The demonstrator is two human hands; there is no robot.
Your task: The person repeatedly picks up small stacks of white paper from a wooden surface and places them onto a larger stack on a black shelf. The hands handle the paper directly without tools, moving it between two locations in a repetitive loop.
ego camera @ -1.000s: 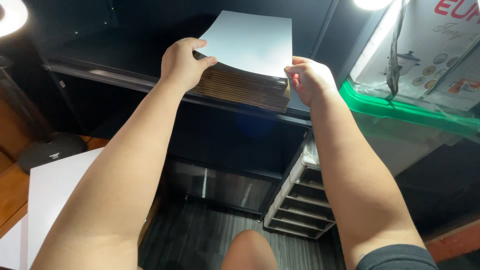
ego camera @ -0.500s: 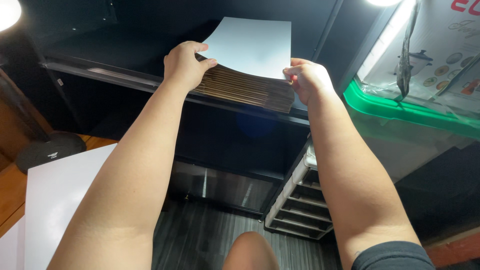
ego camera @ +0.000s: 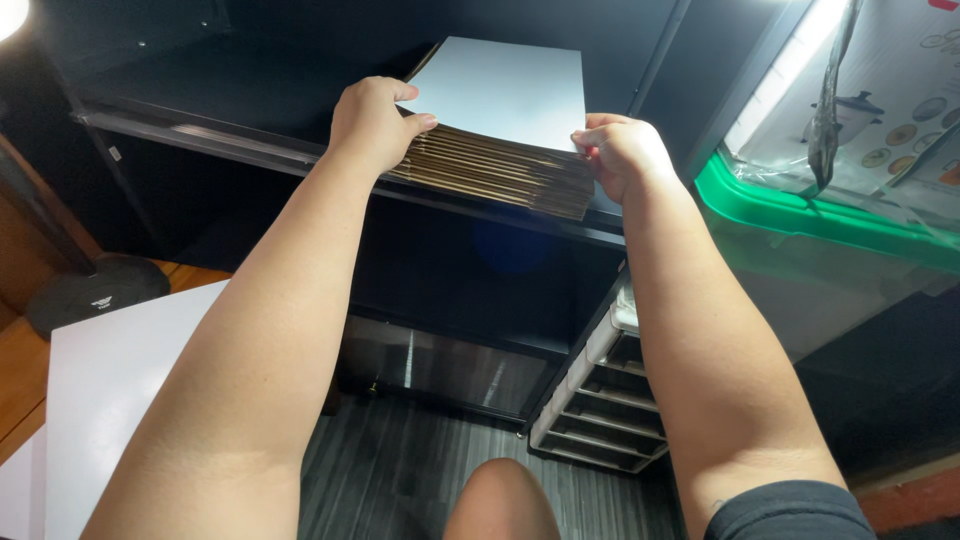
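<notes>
Cardboard sheets (ego camera: 500, 170), flat and brown-edged with a white top face, lay in a stack on the front edge of a dark shelf (ego camera: 200, 135) as I reached up to them with both arms. My left hand (ego camera: 372, 122) was clamped on the stack's left corner, thumb over the white top sheet and fingers curled around the layered edges. My right hand (ego camera: 622, 152) gripped the right corner, fingertips pinching the uppermost sheets. The two hands stood well apart, one at each end of the stack's near side. To the right, a clear storage bin with a green lid (ego camera: 800, 215) sat beside the shelf. Below it stood a small drawer unit (ego camera: 600, 410), and a white board (ego camera: 110, 400) lay at lower left.
</notes>
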